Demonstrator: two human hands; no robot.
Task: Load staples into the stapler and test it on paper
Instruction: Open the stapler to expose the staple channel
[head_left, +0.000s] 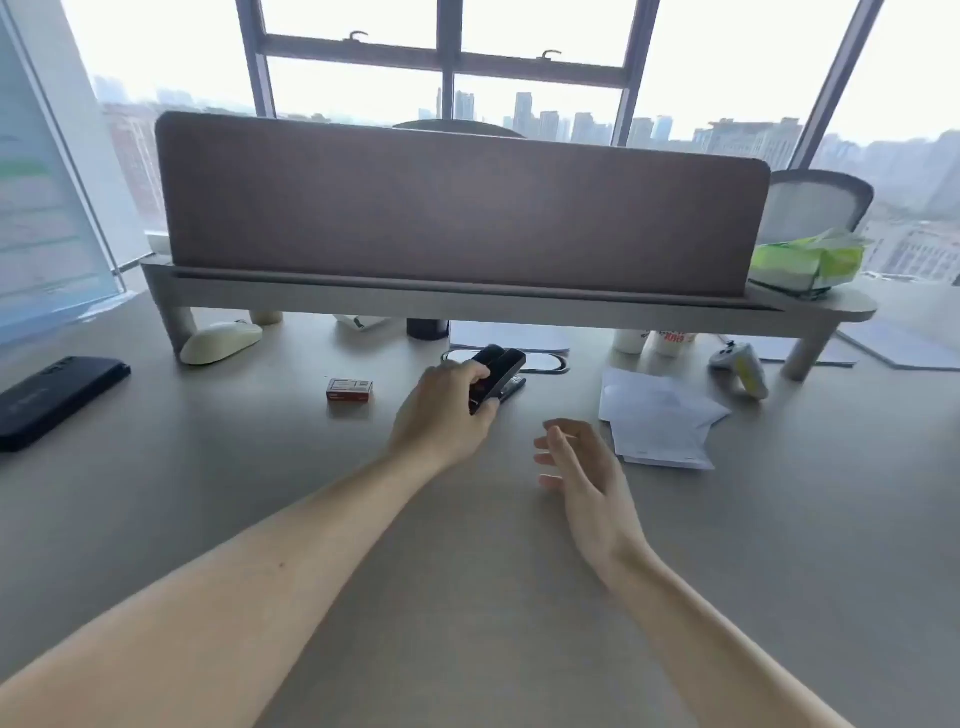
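Note:
A black stapler (501, 371) sits on the grey desk (260, 493) near its middle, and my left hand (444, 410) is wrapped around its near end. A small red staple box (349, 390) lies flat on the desk to the left of the stapler, untouched. A few white paper sheets (660, 421) lie loosely stacked to the right. My right hand (579, 460) hovers over the desk between the stapler and the papers, fingers apart and holding nothing.
A raised shelf (467, 301) with a brown divider panel crosses the back of the desk. Under and near it are a white mouse (221, 340), cups (667, 340) and a white controller (740, 366). A black phone (52, 397) lies far left; a green tissue pack (805, 262) sits on the shelf.

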